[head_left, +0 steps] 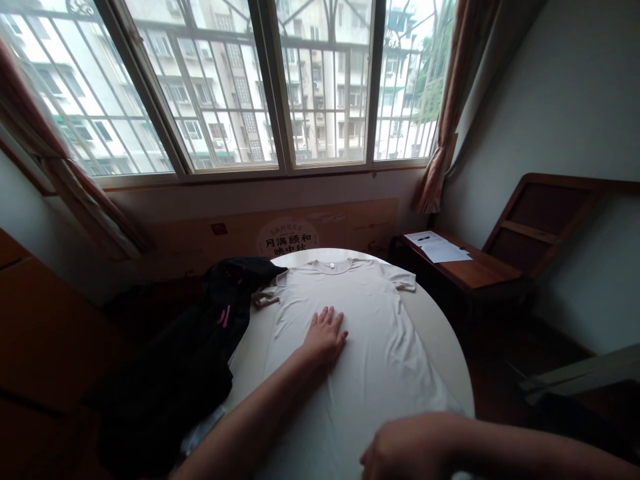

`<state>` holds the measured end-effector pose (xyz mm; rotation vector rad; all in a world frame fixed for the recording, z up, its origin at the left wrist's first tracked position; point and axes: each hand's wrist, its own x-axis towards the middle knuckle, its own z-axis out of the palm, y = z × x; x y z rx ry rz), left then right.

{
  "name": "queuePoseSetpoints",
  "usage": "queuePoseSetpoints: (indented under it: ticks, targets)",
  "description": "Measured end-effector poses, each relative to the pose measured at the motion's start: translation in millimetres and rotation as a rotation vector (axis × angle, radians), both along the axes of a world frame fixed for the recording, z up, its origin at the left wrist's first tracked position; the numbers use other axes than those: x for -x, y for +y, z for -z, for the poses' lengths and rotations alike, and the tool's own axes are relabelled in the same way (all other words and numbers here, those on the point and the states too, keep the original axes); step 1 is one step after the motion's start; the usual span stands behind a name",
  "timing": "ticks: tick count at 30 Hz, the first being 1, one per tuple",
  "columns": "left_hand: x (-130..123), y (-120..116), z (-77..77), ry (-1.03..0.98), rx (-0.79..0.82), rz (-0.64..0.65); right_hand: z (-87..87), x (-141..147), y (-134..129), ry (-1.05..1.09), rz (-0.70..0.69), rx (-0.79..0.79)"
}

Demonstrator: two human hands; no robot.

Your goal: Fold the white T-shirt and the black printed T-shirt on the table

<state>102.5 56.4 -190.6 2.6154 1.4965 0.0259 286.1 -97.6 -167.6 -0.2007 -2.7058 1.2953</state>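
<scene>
A pale, short-sleeved T-shirt (360, 373) lies spread out on a round white table (457, 360), its neckline toward the window and both sleeves out to the sides. My left hand (326, 335) rests flat on the middle of the shirt, fingers spread, holding nothing. Low in the view, my right hand (407, 447) is bent over the lower part of the shirt. Its fingers point down and are mostly hidden by the back of the hand and the picture's bottom edge, so I cannot see whether they grip the fabric.
A black garment (175, 373) with a pink mark hangs over the table's left edge. Beyond the table, a printed cardboard panel (330, 230) leans below the barred window (325, 100). At right stands a wooden chair (493, 270) with white papers (443, 248) and a pen on it.
</scene>
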Motion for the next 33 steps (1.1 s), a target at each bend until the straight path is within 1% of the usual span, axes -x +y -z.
queuePoseSetpoints:
  ticks: [1, 2, 3, 4, 5, 6, 7, 9, 10, 11, 13, 14, 15, 16, 17, 18, 19, 20, 21, 22, 23, 24, 26, 29, 33]
  targets:
    - [1, -3, 0.9, -0.002, -0.011, 0.01, -17.4, -2, 13, 0.041, 0.07, 0.05]
    - [2, -7, 1.8, -0.001, -0.017, 0.032, -31.3, -5, 29, 0.119, 0.172, 0.061]
    - [4, -14, 2.7, 0.004, -0.015, 0.063, -40.2, -9, 48, 0.215, 0.331, 0.038]
    - [7, -22, 3.8, 0.011, -0.005, 0.11, -43.4, -14, 68, 0.292, 0.489, 0.007]
    - [10, -33, 5.0, 0.016, 0.011, 0.169, -41.2, -19, 88, 0.342, 0.657, -0.02]
    - [13, -47, 6.6, 0.016, 0.027, 0.242, -34.5, -25, 109, 0.362, 0.826, -0.048]
    - [17, -62, 8.5, 0.008, 0.036, 0.324, -24.8, -30, 128, 0.346, 0.965, -0.095]
    - [24, -96, 12.9, -0.035, 0.037, 0.503, -2.0, -40, 160, 0.224, 1.182, -0.189]
    - [27, -113, 14.9, -0.066, 0.032, 0.579, 8.6, -43, 172, 0.134, 1.261, -0.218]
    - [28, -129, 16.2, -0.094, 0.037, 0.651, 17.7, -44, 180, 0.035, 1.318, -0.241]
    - [28, -154, 14.3, -0.156, 0.094, 0.788, 30.6, -43, 189, -0.158, 1.37, -0.28]
    - [26, -160, 10.4, -0.192, 0.147, 0.858, 34.5, -40, 190, -0.242, 1.375, -0.301]
    - [23, -162, 4.2, -0.23, 0.202, 0.921, 37.2, -36, 191, -0.314, 1.376, -0.321]
    - [20, -158, -3.8, -0.27, 0.243, 0.956, 38.9, -32, 190, -0.374, 1.378, -0.336]
    - [18, -148, -12.9, -0.306, 0.256, 0.947, 40.0, -28, 188, -0.427, 1.385, -0.343]
    - [15, -134, -22.1, -0.324, 0.236, 0.893, 40.7, -23, 186, -0.47, 1.395, -0.346]
    - [14, -116, -30.0, -0.331, 0.171, 0.753, 41.2, -20, 183, -0.504, 1.403, -0.348]
    - [13, -96, -35.7, -0.305, 0.088, 0.569, 41.6, -17, 179, -0.53, 1.408, -0.351]
    - [14, -75, -38.5, -0.236, 0.015, 0.38, 41.9, -15, 174, -0.55, 1.408, -0.352]
    - [16, -54, -38.1, -0.15, -0.045, 0.199, 42.3, -14, 167, -0.567, 1.403, -0.352]
    - [19, -36, -34.9, -0.075, -0.081, 0.053, 42.5, -14, 159, -0.581, 1.393, -0.35]
    - [23, -20, -29.6, -0.047, -0.09, -0.028, 42.7, -15, 150, -0.594, 1.38, -0.345]
    - [35, 0, -16.3, -0.013, -0.09, -0.129, 42.9, -21, 128, -0.622, 1.355, -0.331]
    - [50, 10, -1.2, 0.005, -0.087, -0.197, 43.3, -35, 91, -0.651, 1.326, -0.336]
    - [58, 15, 4.5, 0.031, -0.091, -0.262, 49.4, -55, 48, -0.673, 1.346, -0.393]
